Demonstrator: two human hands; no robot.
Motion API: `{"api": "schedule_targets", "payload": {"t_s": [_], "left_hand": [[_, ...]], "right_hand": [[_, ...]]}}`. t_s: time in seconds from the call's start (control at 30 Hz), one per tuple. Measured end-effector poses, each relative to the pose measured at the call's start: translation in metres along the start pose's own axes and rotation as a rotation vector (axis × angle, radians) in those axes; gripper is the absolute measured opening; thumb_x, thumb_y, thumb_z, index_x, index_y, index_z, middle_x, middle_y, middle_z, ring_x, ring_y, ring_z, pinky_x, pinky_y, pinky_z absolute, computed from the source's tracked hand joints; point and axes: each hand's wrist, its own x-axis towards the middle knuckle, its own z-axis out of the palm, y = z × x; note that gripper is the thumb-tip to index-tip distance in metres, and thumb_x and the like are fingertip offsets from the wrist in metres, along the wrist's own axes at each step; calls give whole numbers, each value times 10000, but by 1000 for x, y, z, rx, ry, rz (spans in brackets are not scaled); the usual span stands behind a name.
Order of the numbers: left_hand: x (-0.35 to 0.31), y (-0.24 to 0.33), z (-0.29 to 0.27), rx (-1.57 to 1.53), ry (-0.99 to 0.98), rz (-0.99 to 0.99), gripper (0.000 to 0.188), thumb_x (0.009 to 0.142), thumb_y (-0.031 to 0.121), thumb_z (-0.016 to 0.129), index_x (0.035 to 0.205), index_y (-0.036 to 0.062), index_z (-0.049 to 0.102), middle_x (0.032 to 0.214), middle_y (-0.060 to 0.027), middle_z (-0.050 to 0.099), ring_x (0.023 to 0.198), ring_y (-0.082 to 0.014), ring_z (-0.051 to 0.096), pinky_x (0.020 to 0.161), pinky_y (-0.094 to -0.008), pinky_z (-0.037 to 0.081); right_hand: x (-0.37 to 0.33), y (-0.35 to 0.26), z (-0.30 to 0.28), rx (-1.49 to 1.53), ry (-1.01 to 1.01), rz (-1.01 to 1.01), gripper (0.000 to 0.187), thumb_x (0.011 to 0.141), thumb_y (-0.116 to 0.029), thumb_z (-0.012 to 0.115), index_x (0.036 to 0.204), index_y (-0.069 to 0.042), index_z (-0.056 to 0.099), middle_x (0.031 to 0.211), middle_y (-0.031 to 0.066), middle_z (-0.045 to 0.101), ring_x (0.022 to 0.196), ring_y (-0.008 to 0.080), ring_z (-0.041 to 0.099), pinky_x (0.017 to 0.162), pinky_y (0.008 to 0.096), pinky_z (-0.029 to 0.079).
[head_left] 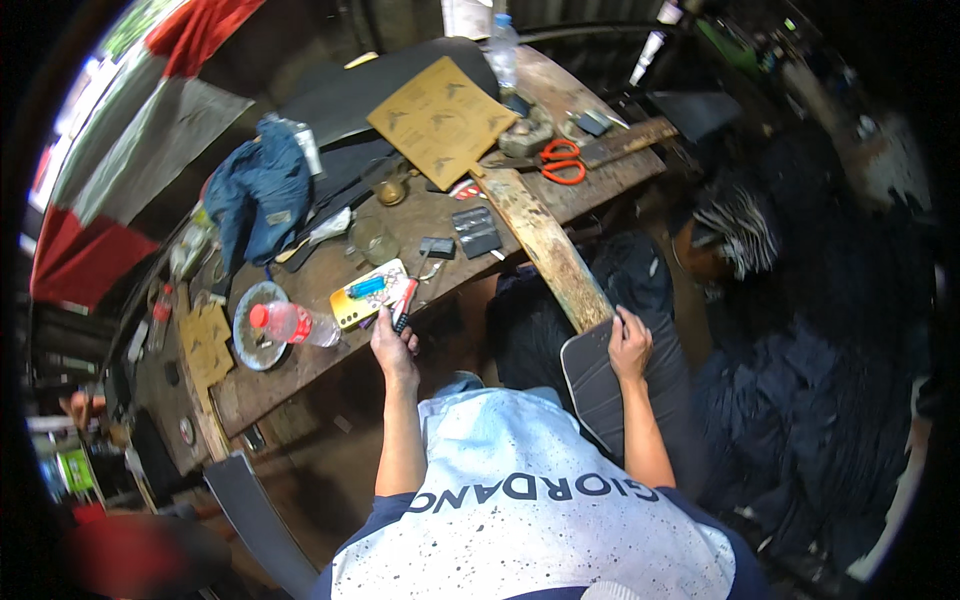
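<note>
My left hand [394, 347] is closed at the table's near edge. From its fingers sticks a small red-and-black tool [406, 303], its exact kind unclear. Just beyond lies a phone [350, 314] in a yellow and white case, with a blue lighter [366, 287] on it. On the right, my right hand [630, 345] grips the upper edge of a dark, flat padded panel [597, 385], thumb and fingers pressed together. The panel has a pale rim and rounded corners and rests by my lap. It meets the near end of a worn wooden plank [545, 240].
The table holds orange-handled scissors [562, 163], a brown patterned sheet [441, 121], a glass jar [373, 241] and blue denim cloth [262, 190]. A red-capped bottle [295, 325] leans on a bowl [243, 345]. Dark fabric [800, 430] is heaped at right.
</note>
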Motion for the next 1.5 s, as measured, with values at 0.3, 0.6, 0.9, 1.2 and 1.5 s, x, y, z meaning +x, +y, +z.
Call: {"api": "schedule_targets", "payload": {"t_s": [0.3, 0.6, 0.9, 1.2, 1.5], "left_hand": [[25, 19, 14, 57, -37, -21, 332, 953, 450, 594, 869, 131, 562, 567, 53, 389, 434, -57, 333, 387, -207, 259], [44, 27, 23, 184, -69, -6, 339, 961, 461, 555, 972, 127, 611, 727, 36, 545, 529, -54, 431, 423, -194, 329], [39, 42, 9, 113, -118, -14, 315, 985, 429, 537, 908, 124, 556, 643, 54, 412, 477, -54, 341, 409, -221, 270], [25, 60, -23, 127, -65, 65, 314, 998, 420, 509, 868, 134, 521, 594, 55, 380, 452, -50, 328, 389, -222, 267], [-10, 50, -51, 105, 1, 22, 326, 989, 410, 531, 894, 98, 548, 653, 49, 405, 467, -38, 328, 401, -212, 262]], "right_hand": [[-6, -14, 14, -55, 118, 238, 177, 842, -181, 703, 955, -44, 708, 871, 129, 700, 781, 328, 653, 724, 419, 481], [-5, -28, 22, -47, 223, 453, 254, 816, -231, 733, 962, -26, 701, 867, 165, 685, 799, 359, 644, 753, 429, 481], [25, -63, 24, 286, 89, 377, 247, 962, -203, 552, 1023, -1, 681, 996, 204, 685, 867, 326, 683, 764, 389, 529], [63, -228, 204, 124, -581, -369, 158, 837, -42, 541, 981, 16, 571, 1086, 233, 537, 991, 400, 568, 863, 464, 496], [57, -231, 227, 185, -658, -409, 134, 860, -63, 540, 919, 19, 630, 1033, 191, 593, 981, 382, 600, 839, 475, 517]]}}
